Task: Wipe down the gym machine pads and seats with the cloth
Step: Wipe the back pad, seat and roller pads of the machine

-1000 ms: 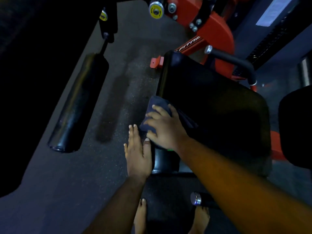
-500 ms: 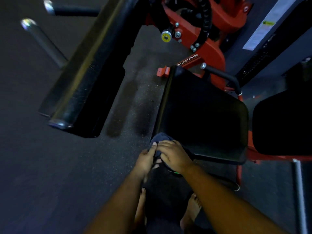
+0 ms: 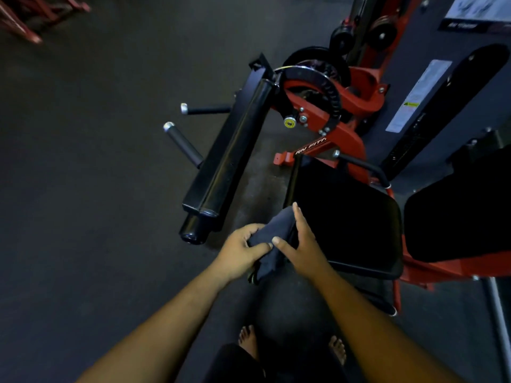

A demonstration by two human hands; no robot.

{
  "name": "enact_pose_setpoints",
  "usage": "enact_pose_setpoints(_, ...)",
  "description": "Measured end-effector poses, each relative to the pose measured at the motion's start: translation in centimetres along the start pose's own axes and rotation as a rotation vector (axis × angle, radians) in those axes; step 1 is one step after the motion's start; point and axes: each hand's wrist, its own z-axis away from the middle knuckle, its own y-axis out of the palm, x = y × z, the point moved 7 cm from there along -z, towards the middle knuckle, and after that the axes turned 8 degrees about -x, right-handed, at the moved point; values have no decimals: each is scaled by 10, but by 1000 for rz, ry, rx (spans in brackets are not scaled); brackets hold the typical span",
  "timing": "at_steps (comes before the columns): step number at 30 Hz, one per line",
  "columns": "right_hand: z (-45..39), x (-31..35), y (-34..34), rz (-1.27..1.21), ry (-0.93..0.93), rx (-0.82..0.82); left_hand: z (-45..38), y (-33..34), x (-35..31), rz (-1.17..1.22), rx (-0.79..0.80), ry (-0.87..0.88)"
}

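Dark rubber gym floor (image 3: 96, 203). Dark blue-grey folded cloth (image 3: 272, 236), gripped by left hand (image 3: 239, 254) with curled fingers; right hand (image 3: 301, 244) laid against it, fingers extended. Flat black padded seat (image 3: 345, 222) situated immediately right, nearest the right hand.

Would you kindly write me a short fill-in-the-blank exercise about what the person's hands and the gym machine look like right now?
1. The left hand grips a dark ____ beside the seat pad.
2. The right hand touches the same item with its fingers mostly ____ rather than curled.
3. The machine frame behind the seat is painted ____.
4. The person's feet on the floor are ____, without shoes.

Missing words: cloth; straight; red; bare
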Motion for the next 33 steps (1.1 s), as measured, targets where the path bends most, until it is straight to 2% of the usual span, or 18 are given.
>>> enact_pose_setpoints(4, -3, 28, 21, -230, 88, -90, 0, -42, -34, -86, -19, 110)
enact_pose_setpoints(7, -8, 41, 23, -187, 39, -209, -3, -72, -47, -162, -134, 183)
enact_pose_setpoints(10, -21, 52, 25, -131, 35, -306, -8, -98, -53, -293, -332, 212)
enact_pose_setpoints(14, -43, 61, 38, 158, 59, -448, -20, -118, -60, -403, -495, 203)
enact_pose_setpoints(15, -49, 67, 48, 167, 44, -450, -27, -123, -61, -437, -512, 195)
enact_pose_setpoints(19, -66, 82, 121, -31, 10, -164, -56, -143, -56, -489, -524, 150)
enact_pose_setpoints(20, -64, 82, 134, -75, 8, -144, -59, -147, -53, -480, -529, 158)
enact_pose_setpoints(23, -60, 75, 153, -222, 6, -261, -74, -150, -46, -489, -452, 252)
enact_pose_setpoints(26, -89, 67, 152, -271, 23, -348, -87, -141, -32, -427, -278, 247)
enact_pose_setpoints(30, -167, 73, 125, -281, 91, -319, -101, -126, -28, -335, -155, 179)
enact_pose_setpoints(33, -170, 76, 120, -318, 52, -331, -107, -119, -28, -232, -133, 124)
